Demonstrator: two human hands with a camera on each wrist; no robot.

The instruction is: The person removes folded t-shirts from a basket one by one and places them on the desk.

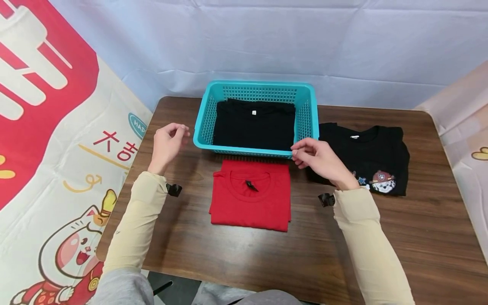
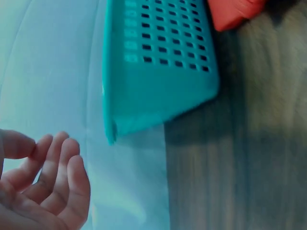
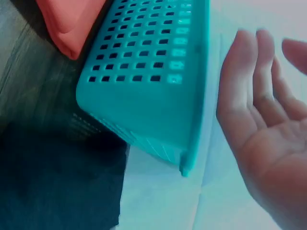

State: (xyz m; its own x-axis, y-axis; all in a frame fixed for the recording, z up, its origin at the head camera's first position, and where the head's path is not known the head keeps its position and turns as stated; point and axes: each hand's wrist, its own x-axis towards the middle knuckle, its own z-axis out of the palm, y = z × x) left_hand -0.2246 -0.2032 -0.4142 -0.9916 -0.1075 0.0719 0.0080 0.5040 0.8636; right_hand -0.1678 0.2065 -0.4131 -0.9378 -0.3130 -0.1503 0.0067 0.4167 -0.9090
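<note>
A turquoise plastic basket (image 1: 256, 152) stands at the back of the table, with a folded black T-shirt (image 1: 253, 129) lying inside. In front of it lies a folded red T-shirt (image 1: 251, 207), neck side toward the basket. My left hand (image 1: 169, 142) hovers left of the basket, apart from it, its fingers loosely bent and holding nothing. Near the basket's front right corner is my right hand (image 1: 318, 159), fingers relaxed around nothing; the right wrist view shows the palm beside the basket rim (image 3: 199, 96). Right of the basket lies another folded black T-shirt (image 1: 375, 154) with a cartoon dog print, partly hidden by that hand.
The brown wooden table (image 1: 431, 220) ends at a pale cloth backdrop (image 1: 267, 38) just behind the basket. On the left hangs a printed cloth (image 1: 68, 169) with cartoon figures. Both wrists carry small black camera mounts.
</note>
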